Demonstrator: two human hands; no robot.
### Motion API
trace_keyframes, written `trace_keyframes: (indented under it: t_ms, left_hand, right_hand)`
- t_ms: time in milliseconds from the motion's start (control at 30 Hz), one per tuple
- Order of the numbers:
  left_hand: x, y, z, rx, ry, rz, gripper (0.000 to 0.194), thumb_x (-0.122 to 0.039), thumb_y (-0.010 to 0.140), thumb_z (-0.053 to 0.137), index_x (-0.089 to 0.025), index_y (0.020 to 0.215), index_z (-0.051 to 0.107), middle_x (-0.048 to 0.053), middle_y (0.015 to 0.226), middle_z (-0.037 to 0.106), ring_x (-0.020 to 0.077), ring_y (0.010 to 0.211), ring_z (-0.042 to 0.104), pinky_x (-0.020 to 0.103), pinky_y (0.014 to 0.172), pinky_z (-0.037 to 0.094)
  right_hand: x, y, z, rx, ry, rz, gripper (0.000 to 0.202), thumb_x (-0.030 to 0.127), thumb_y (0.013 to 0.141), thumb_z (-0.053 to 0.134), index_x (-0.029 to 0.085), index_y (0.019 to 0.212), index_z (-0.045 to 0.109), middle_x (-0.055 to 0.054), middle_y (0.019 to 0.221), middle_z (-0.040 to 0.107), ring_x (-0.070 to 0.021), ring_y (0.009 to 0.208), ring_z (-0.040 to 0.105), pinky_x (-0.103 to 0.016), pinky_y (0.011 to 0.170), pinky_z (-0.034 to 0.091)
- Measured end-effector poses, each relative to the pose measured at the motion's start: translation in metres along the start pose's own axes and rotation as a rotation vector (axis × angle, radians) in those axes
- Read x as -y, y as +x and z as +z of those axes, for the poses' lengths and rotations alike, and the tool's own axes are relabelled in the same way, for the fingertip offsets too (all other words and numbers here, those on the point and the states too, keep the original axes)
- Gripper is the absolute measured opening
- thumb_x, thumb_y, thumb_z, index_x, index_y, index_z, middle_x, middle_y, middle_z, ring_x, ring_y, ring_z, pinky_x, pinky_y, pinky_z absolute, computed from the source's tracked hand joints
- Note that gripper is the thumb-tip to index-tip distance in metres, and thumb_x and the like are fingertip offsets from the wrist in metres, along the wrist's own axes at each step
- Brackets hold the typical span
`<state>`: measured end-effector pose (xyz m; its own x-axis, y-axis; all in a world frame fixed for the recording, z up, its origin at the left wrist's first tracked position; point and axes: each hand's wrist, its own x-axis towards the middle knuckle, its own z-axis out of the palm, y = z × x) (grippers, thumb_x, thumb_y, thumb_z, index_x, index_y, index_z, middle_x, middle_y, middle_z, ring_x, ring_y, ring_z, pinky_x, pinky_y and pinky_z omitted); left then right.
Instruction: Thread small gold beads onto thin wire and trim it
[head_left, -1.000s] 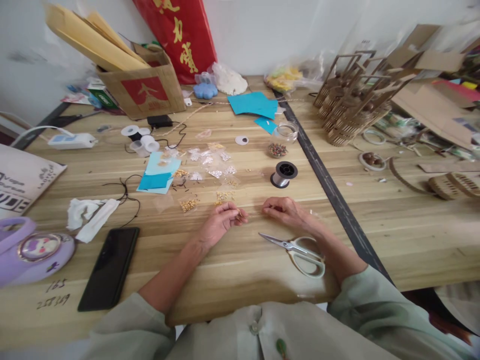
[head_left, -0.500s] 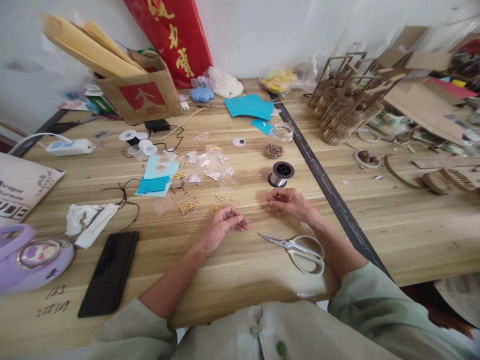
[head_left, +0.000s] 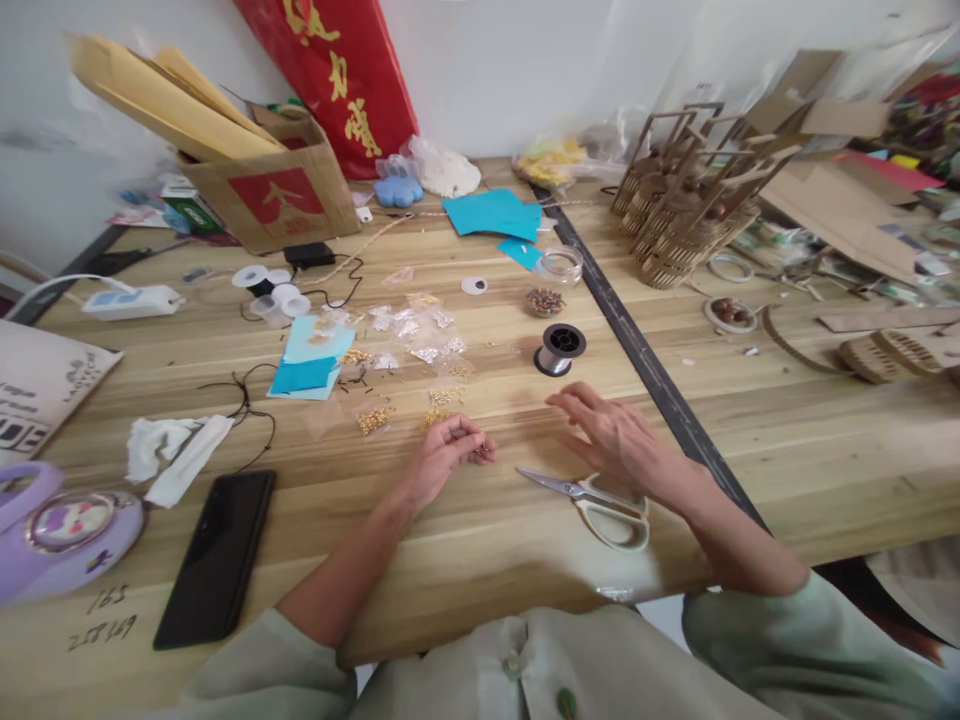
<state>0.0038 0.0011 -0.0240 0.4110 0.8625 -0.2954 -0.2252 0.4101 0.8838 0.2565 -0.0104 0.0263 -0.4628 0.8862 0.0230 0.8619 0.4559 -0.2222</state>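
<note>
My left hand (head_left: 450, 452) is closed in a pinch above the wood table, near small bags of gold beads (head_left: 373, 420). Something tiny sits at its fingertips, too small to make out. To the right, my right hand (head_left: 619, 438) has its fingers stretched out and its thumb apart, with nothing seen in it. White-handled scissors (head_left: 576, 490) lie just below that hand, blades pointing left, and the hand covers a bit of one handle loop. A black spool of thin clear or silvery line (head_left: 562, 350) stands just beyond the right hand's fingers.
A jar of mixed beads (head_left: 546, 301) lies behind the spool. Blue paper (head_left: 304, 375) and small clear packets (head_left: 420, 335) spread at mid-left. A black phone (head_left: 217, 560) lies front left. Wooden basket-like pieces (head_left: 679, 220) stand back right. A dark strip (head_left: 637, 340) crosses the table.
My right hand has opened from a pinch and moved right and slightly toward me, now over the scissors' handle. My left hand keeps its pinch in nearly the same place.
</note>
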Motion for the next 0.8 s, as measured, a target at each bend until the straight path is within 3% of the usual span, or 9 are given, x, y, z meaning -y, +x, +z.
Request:
trace_keyframes:
  t_ms: [133, 200, 333, 467, 567, 700, 800]
  left_hand:
    - [0.001, 0.0, -0.001, 0.011, 0.013, 0.007, 0.02, -0.027, 0.074, 0.069, -0.012, 0.077, 0.057, 0.007, 0.078, 0.071, 0.015, 0.069, 0.066, 0.026, 0.066, 0.049]
    - [0.001, 0.0, 0.0, 0.015, 0.008, 0.004, 0.019, -0.027, 0.075, 0.068, -0.012, 0.078, 0.056, 0.007, 0.08, 0.071, 0.0157, 0.071, 0.067, 0.027, 0.066, 0.05]
    - [0.0, 0.001, 0.001, 0.005, -0.003, -0.009, 0.021, -0.027, 0.074, 0.069, -0.012, 0.077, 0.056, 0.008, 0.081, 0.072, 0.0171, 0.072, 0.068, 0.027, 0.067, 0.05]
    - [-0.002, 0.0, 0.003, -0.002, -0.004, -0.016, 0.022, -0.028, 0.073, 0.07, -0.012, 0.077, 0.056, 0.009, 0.082, 0.072, 0.0184, 0.074, 0.069, 0.028, 0.068, 0.05]
    - [-0.002, 0.0, 0.004, 0.002, 0.014, -0.002, 0.022, -0.028, 0.074, 0.069, -0.012, 0.077, 0.056, 0.01, 0.085, 0.072, 0.0192, 0.077, 0.069, 0.029, 0.069, 0.05]
    - [-0.002, -0.001, 0.003, -0.002, 0.022, 0.011, 0.021, -0.029, 0.075, 0.069, -0.012, 0.077, 0.056, 0.01, 0.086, 0.072, 0.0194, 0.078, 0.068, 0.029, 0.07, 0.05]
    - [-0.001, -0.001, 0.003, -0.006, 0.018, 0.014, 0.021, -0.028, 0.075, 0.069, -0.012, 0.077, 0.057, 0.01, 0.086, 0.072, 0.0192, 0.078, 0.068, 0.029, 0.07, 0.05]
  right_hand:
    - [0.009, -0.04, -0.001, 0.167, -0.087, -0.067, 0.017, 0.018, 0.083, 0.054, 0.021, 0.1, 0.055, -0.003, 0.087, 0.059, -0.0164, 0.071, 0.061, -0.025, 0.057, 0.04]
    - [0.014, -0.054, 0.001, 0.211, -0.092, -0.075, 0.017, 0.017, 0.084, 0.052, 0.022, 0.1, 0.055, -0.004, 0.092, 0.058, -0.0158, 0.074, 0.061, -0.024, 0.057, 0.04]
    - [0.024, -0.07, 0.009, 0.245, -0.146, 0.006, 0.031, 0.009, 0.081, 0.048, 0.023, 0.109, 0.055, -0.006, 0.094, 0.054, -0.0187, 0.078, 0.06, -0.024, 0.056, 0.041]
    - [0.024, -0.078, 0.018, 0.222, -0.2, 0.056, 0.047, 0.005, 0.078, 0.047, 0.024, 0.121, 0.051, -0.007, 0.095, 0.053, -0.0174, 0.068, 0.058, -0.027, 0.057, 0.044]
    - [0.016, -0.082, 0.018, 0.196, -0.206, 0.082, 0.048, 0.0, 0.076, 0.042, 0.025, 0.115, 0.057, -0.007, 0.091, 0.052, -0.0156, 0.064, 0.056, -0.027, 0.057, 0.044]
    - [-0.002, -0.084, 0.003, 0.266, 0.047, 0.073, 0.041, 0.003, 0.076, 0.043, 0.024, 0.106, 0.063, -0.007, 0.092, 0.053, -0.0167, 0.072, 0.059, -0.029, 0.066, 0.049]
    - [-0.014, -0.087, -0.012, 0.358, 0.468, 0.032, 0.036, 0.021, 0.086, 0.048, 0.027, 0.121, 0.055, -0.007, 0.102, 0.056, -0.0194, 0.089, 0.06, -0.032, 0.079, 0.05]
